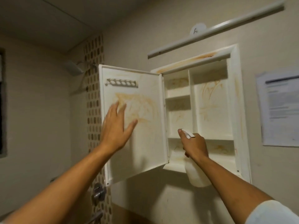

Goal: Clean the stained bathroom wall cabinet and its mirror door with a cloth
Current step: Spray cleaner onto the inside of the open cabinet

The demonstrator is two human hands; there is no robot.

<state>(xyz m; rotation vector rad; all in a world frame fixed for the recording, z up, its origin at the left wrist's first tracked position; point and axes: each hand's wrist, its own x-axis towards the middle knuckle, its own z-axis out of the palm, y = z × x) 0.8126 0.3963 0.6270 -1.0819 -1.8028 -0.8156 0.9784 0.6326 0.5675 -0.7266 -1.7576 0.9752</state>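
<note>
A white wall cabinet (239,110) hangs open, with orange-brown smears on its back panels, shelves and top rim. Its door (145,143) is swung out to the left, inner side facing me, streaked with the same stains and carrying a small metal rack (122,82) near its top. My left hand (116,126) is flat, fingers spread, at the door's inner face near its left edge. My right hand (195,145) grips a white spray bottle (196,173) in front of the lower shelf, its nozzle aimed left. No cloth is visible. The mirror side is hidden.
A long white light fixture (215,29) runs above the cabinet. A printed paper notice (279,109) is stuck to the wall on the right. A mosaic tile strip (93,94), a shower head (73,68) and metal taps (98,192) are on the left.
</note>
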